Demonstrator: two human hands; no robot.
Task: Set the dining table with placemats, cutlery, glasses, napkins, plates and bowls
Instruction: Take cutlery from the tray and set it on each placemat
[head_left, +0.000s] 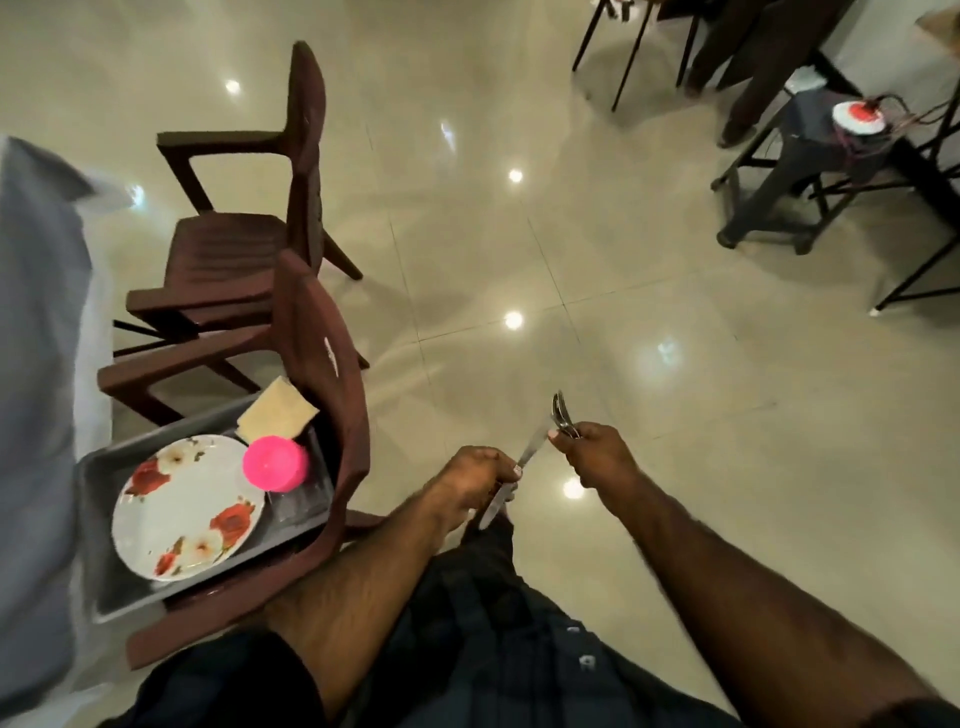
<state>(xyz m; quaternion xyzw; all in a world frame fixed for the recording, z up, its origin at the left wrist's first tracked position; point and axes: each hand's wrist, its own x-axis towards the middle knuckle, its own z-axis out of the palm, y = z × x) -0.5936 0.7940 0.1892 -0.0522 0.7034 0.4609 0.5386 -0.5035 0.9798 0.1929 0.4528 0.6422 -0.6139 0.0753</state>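
A glossy beige tiled floor (597, 291) fills most of the frame. Two brown plastic chairs (270, 223) stand at the left beside a table under a pale cloth (36, 364). On the nearer chair, a grey tray (104, 587) holds one floral plate (187, 506), one pink cup (275, 462) and one folded napkin (278, 410). At lower centre, the left hand (475, 480) grips one knife (511, 480); the right hand (597, 452) clutches a fork and spoon (563, 415).

The plate (188, 506) is white with red and cream flowers, beside a bright pink cup (274, 463) in a grey tray (111, 587). Both plastic chairs (311, 332) are dark brown; the folded napkin (277, 411) is pale cream. The glossy floor tiles (649, 364) are beige, the knife (511, 480) silver.
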